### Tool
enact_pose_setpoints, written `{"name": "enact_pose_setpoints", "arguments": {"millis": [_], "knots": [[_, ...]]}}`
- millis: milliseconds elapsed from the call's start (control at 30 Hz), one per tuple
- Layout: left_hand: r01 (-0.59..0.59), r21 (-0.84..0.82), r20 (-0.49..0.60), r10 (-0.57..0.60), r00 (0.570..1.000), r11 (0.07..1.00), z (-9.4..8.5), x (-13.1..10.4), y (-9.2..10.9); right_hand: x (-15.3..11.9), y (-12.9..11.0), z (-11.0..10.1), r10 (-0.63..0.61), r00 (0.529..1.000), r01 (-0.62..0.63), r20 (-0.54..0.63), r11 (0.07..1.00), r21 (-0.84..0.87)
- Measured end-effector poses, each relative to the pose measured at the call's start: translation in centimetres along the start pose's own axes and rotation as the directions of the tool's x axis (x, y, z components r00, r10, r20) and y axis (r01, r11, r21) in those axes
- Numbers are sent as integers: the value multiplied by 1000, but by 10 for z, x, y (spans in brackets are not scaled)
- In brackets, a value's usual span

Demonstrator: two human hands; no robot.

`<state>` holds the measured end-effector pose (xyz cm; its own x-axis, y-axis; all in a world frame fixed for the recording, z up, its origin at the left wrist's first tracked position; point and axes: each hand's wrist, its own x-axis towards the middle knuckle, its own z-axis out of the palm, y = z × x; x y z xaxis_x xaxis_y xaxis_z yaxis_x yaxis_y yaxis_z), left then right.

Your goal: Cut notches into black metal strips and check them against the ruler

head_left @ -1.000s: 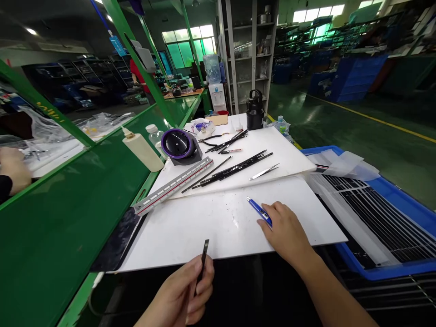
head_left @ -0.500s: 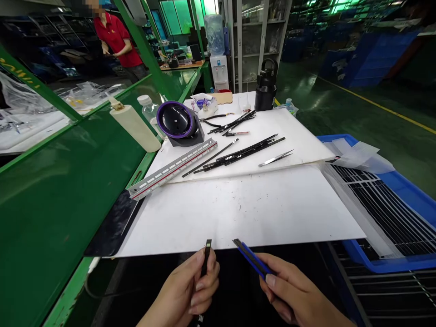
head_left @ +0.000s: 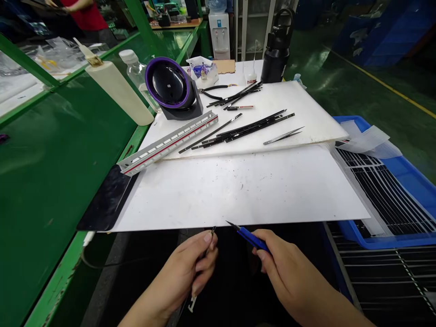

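My left hand [head_left: 195, 261] is closed on a thin black strip [head_left: 213, 230], whose tip pokes out above the thumb while its lower end shows beneath the fingers. In my right hand [head_left: 284, 259] is a blue utility knife [head_left: 252, 238], its dark blade pointing up and left toward the strip. Blade and strip are apart. Both hands are just below the front edge of the white board [head_left: 177, 200]. Farther back, a bundle of similar black strips [head_left: 245, 131] lies on the white foam sheet [head_left: 316, 113], beside metal tweezers [head_left: 282, 136].
A scale ruler [head_left: 170, 143] lies at the left, near a round black fan-like device [head_left: 169, 84]. Behind are pliers [head_left: 214, 91], a pen [head_left: 240, 108] and a black bottle [head_left: 276, 50]. At right, a blue tray [head_left: 417, 175] holds black strips. A person in red [head_left: 90, 18] stands beyond.
The view has tipped downward. My left hand has turned the strip so it shows edge-on, and my right hand has rotated the knife, its blade now lying flatter.
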<state>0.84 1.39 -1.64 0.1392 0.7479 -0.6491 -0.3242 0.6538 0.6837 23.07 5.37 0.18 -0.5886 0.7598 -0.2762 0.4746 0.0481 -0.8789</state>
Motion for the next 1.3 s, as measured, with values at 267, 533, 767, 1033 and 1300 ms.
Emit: {"name": "enact_pose_setpoints", "arguments": {"millis": [267, 533, 767, 1033, 1300], "knots": [[102, -163, -19, -107, 994, 981, 8, 11, -1, 11, -3, 6, -77, 993, 112, 90, 866, -488], [140, -135, -51, -148, 988, 981, 12, 12, 4, 20, -7, 5, -112, 986, 164, 126, 807, -567], [145, -113, -80, -155, 985, 983, 14, 12, 4, 21, -9, 3, -100, 985, 165, 141, 789, -591], [130, -111, -86, -140, 986, 985, 14, 12, 2, 20, -8, 7, -117, 986, 168, 121, 722, -671], [116, -60, -94, -121, 988, 991, 13, 13, -1, 17, -7, 12, -152, 983, 180, 105, 669, -721]]}}
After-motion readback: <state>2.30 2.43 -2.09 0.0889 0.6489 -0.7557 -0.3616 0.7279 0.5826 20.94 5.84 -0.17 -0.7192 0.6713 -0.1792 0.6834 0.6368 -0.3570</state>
